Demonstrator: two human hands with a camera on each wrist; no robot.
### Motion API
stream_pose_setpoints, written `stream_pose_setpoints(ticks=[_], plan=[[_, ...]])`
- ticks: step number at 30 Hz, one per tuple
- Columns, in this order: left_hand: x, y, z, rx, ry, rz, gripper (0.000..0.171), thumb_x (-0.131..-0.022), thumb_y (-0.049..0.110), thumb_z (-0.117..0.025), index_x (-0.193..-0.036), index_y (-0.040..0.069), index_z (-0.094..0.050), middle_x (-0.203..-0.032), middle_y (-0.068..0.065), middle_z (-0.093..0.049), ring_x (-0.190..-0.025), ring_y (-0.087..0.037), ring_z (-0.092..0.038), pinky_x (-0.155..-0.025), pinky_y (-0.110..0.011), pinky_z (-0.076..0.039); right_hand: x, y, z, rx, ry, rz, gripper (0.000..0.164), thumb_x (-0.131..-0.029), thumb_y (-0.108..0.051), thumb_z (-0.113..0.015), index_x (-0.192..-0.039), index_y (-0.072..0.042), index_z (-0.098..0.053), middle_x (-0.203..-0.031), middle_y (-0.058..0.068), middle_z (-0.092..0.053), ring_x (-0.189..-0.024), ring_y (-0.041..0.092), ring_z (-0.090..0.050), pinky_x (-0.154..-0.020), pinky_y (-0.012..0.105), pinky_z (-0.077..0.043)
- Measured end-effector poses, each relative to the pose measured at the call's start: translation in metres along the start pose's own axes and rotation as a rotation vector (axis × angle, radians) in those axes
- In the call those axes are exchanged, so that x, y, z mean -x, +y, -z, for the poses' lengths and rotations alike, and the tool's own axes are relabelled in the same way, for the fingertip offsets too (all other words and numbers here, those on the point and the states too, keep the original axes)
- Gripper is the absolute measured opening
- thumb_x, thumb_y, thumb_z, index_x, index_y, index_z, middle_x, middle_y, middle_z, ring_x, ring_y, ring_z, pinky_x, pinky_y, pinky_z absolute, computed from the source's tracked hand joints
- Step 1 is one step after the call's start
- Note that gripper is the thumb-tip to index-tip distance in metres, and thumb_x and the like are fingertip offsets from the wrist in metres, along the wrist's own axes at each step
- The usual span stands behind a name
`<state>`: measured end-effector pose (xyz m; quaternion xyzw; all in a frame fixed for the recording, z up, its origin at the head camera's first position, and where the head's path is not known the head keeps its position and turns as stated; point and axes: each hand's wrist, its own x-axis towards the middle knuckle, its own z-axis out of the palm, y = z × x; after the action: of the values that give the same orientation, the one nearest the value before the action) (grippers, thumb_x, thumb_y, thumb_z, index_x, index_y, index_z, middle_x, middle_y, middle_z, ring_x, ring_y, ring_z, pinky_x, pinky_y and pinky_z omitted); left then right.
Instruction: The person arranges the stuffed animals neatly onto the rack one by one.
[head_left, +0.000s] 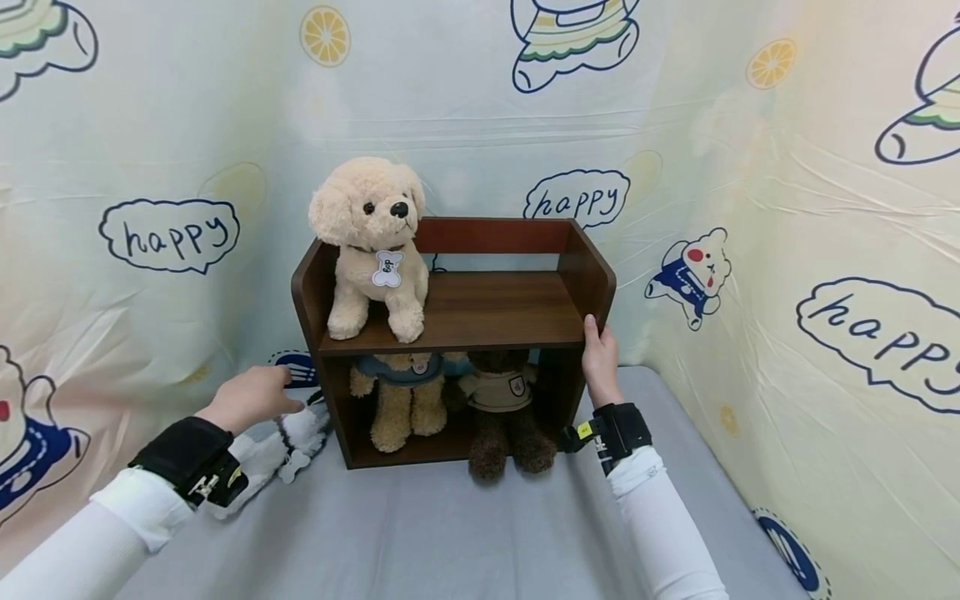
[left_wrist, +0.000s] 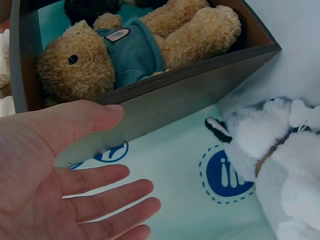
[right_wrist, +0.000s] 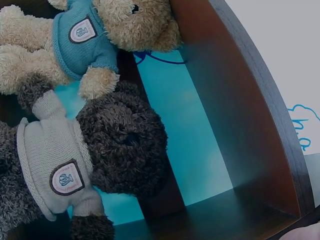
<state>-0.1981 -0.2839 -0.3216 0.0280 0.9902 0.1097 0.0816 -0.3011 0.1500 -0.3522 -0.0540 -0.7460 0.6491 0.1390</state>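
Note:
A brown two-tier wooden shelf (head_left: 491,308) stands on the table. My right hand (head_left: 600,367) grips the front edge of its right side panel; only a sliver of this hand shows in the right wrist view. My left hand (head_left: 251,397) is off the shelf's left side, fingers extended and holding nothing, as the left wrist view shows. Just below and beside it, a white and grey plush dog (left_wrist: 290,170) lies on the table. A cream plush dog (head_left: 378,279) sits on the upper tier at the left.
On the lower tier sit a tan teddy bear (right_wrist: 85,40) in a blue-green sweater and a dark brown teddy bear (right_wrist: 120,140) in a pale sweater. The grey-covered table (head_left: 450,533) meets printed curtains (head_left: 465,108) behind and at the sides.

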Motion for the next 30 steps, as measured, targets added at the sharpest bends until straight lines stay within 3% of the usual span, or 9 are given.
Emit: stream_pose_setpoints(ticks=[7,16,23,30], plan=[[-0.006,-0.007,-0.015,-0.018,0.063,0.02,0.054,-0.076,0.024,-0.068,-0.107,-0.016,-0.049,-0.09,-0.027,-0.059,-0.073,-0.031,-0.058,-0.059,-0.043,-0.049,0.002,-0.001,-0.001,-0.008,-0.02,-0.002,0.055,-0.098,-0.04,-0.034,-0.14,-0.005,-0.03,-0.144,0.012,-0.032,-0.129,0.024,-0.03,-0.108,0.043,-0.021],[-0.017,-0.026,-0.04,-0.011,0.137,0.096,0.062,-0.076,0.022,-0.07,-0.111,-0.022,-0.043,-0.098,-0.036,-0.055,-0.082,-0.043,-0.057,-0.062,-0.049,-0.049,0.002,0.0,-0.002,-0.003,-0.006,0.002,0.054,-0.098,-0.039,-0.034,-0.139,-0.004,-0.031,-0.143,0.012,-0.033,-0.128,0.025,-0.031,-0.108,0.043,-0.021],[-0.02,-0.036,-0.054,-0.016,0.2,0.149,0.045,-0.075,0.023,-0.07,-0.092,-0.013,-0.05,-0.082,-0.028,-0.056,-0.075,-0.042,-0.054,-0.062,-0.052,-0.042,0.002,0.0,-0.002,-0.012,0.002,0.009,0.055,-0.098,-0.038,-0.034,-0.14,-0.004,-0.029,-0.144,0.012,-0.03,-0.129,0.024,-0.029,-0.109,0.042,-0.02],[-0.024,-0.042,-0.065,-0.018,0.286,0.161,0.052,-0.074,0.024,-0.072,-0.096,-0.016,-0.049,-0.086,-0.032,-0.054,-0.08,-0.047,-0.05,-0.065,-0.054,-0.039,0.001,0.001,0.0,-0.011,0.017,0.017,0.054,-0.098,-0.037,-0.034,-0.141,-0.004,-0.028,-0.146,0.012,-0.028,-0.131,0.024,-0.027,-0.109,0.04,-0.019]])
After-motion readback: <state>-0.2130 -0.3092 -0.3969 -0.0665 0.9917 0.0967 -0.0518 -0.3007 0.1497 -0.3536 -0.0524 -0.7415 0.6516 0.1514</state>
